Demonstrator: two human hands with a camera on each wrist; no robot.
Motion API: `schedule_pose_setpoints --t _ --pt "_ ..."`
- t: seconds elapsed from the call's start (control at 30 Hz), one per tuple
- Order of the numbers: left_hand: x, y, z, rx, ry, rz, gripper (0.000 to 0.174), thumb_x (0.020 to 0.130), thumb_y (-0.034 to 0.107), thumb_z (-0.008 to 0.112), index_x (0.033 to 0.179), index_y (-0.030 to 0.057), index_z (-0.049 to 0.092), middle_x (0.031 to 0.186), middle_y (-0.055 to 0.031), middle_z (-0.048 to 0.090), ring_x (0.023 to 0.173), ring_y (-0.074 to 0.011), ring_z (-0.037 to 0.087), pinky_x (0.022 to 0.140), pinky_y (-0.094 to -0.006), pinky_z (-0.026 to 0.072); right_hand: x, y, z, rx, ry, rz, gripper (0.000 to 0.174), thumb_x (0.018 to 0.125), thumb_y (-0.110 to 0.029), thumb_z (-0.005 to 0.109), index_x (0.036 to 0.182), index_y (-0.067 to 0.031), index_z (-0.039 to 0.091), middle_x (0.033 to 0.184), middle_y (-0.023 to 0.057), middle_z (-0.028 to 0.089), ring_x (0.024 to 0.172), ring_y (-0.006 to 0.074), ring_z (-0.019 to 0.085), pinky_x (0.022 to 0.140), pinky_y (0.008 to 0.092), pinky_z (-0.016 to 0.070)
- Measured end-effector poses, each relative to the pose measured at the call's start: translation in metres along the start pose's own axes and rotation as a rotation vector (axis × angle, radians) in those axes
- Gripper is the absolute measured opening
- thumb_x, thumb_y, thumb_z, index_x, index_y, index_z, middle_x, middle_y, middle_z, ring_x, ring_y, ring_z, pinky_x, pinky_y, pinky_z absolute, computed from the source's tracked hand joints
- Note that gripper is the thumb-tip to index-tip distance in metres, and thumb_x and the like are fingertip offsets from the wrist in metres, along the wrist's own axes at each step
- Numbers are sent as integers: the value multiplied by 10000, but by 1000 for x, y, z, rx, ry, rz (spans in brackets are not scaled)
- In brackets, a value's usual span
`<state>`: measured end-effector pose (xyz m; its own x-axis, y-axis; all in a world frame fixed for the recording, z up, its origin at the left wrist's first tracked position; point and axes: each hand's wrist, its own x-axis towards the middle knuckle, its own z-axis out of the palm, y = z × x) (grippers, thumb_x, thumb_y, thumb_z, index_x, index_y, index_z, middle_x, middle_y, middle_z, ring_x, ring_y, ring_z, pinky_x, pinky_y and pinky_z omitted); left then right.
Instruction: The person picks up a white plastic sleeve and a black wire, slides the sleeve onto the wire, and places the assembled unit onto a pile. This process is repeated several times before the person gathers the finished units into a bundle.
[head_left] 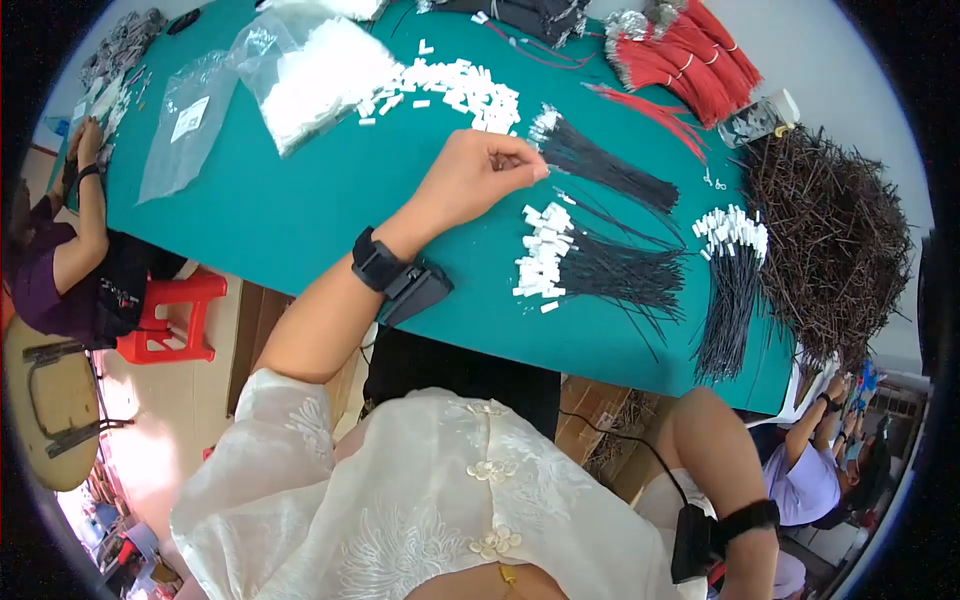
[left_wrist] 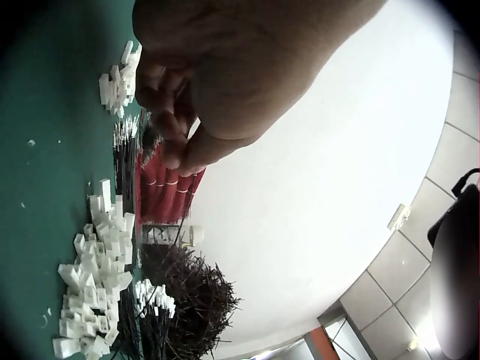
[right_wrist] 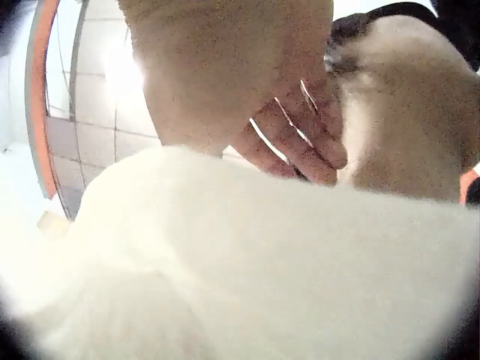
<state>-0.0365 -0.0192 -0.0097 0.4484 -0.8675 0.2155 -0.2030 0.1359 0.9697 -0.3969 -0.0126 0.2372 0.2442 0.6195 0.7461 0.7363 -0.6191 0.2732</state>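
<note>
Wears a sheer white embroidered blouse (head_left: 420, 510) nearest the camera. Rests the right hand (right_wrist: 240, 67) low beside cloth, with slack fingers and nothing visible in them. Holds the left hand (head_left: 470, 180) above the green tabletop (head_left: 310, 220), narrowed to a thumb-and-forefinger pinch; cannot tell whether around anything. Could snag stray ends with the bulky black wrist device (head_left: 420, 296) and drag connectors askew. Just below that hand, fans out thin, black and slightly tangled from chunky white plastic connectors (head_left: 545, 250). Farther off, could mix with the silvery-tipped black wires (head_left: 620, 170) through sheer closeness.
</note>
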Motion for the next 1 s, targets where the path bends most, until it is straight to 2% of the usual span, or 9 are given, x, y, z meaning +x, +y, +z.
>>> schedule_pose_setpoints --t 0.1,0.23,0.27,0.37,0.5,0.63,0.73,0.87,1.0 --pt "-1 3 -4 -21 -11 -34 146 884 153 746 917 12 764 737 -33 704 659 -54 589 610 -232 482 -33 43 9 92 97 295 175 905 -112 648 1032 5 680 1025 111 682 936 204 619 820 353 499" --pt "-1 6 -6 48 -58 -64 171 927 146 724 983 -13 755 858 -27 733 768 -56 633 674 -213 489 -97 117 91 -5 35 1189 144 883 -90 674 997 -4 693 956 97 701 852 183 656 766 321 524" --pt "-2 7 -6 74 -54 -80 168 926 145 724 982 -10 756 863 -27 735 766 -56 630 675 -215 489 -118 141 125 -111 -34 1256 259 819 -58 760 1059 8 688 983 118 704 901 215 679 800 336 532" --pt "2 9 -4 138 -78 -92 162 924 144 724 981 -4 758 872 -28 737 762 -57 626 677 -218 488 -178 161 183 -196 -97 1217 208 813 -9 761 1011 16 703 952 151 708 892 273 705 758 350 546" --pt "-1 8 -8 176 -86 -91 167 921 150 730 978 -3 759 886 -24 742 756 -59 623 680 -234 495 -185 158 196 -86 -22 1280 139 831 10 741 966 22 710 866 141 703 763 244 700 668 314 543" --pt "0 13 -9 119 89 -6 130 848 153 761 907 38 774 757 -62 730 617 -125 619 575 -291 472 -189 156 185 -84 27 1317 93 838 28 728 931 26 719 813 140 698 675 218 684 599 279 525" --pt "-1 23 -31 650 86 3 102 799 109 765 865 34 753 775 -98 717 647 -221 654 602 -347 495 -201 155 179 -110 -13 1350 100 841 27 729 941 25 724 833 131 712 685 194 688 596 261 523" --pt "-3 27 -32 850 -105 -28 126 771 57 768 893 40 742 806 -115 698 705 -257 675 652 -330 520 -201 152 181 -85 46 1369 103 849 18 732 951 27 729 851 114 730 702 154 693 598 239 524" --pt "-5 26 -28 927 -96 7 136 746 44 777 876 38 739 823 -114 699 729 -296 678 660 -373 527 -197 150 184 3 149 1417 102 851 6 741 949 32 731 863 99 743 720 123 692 605 226 527"
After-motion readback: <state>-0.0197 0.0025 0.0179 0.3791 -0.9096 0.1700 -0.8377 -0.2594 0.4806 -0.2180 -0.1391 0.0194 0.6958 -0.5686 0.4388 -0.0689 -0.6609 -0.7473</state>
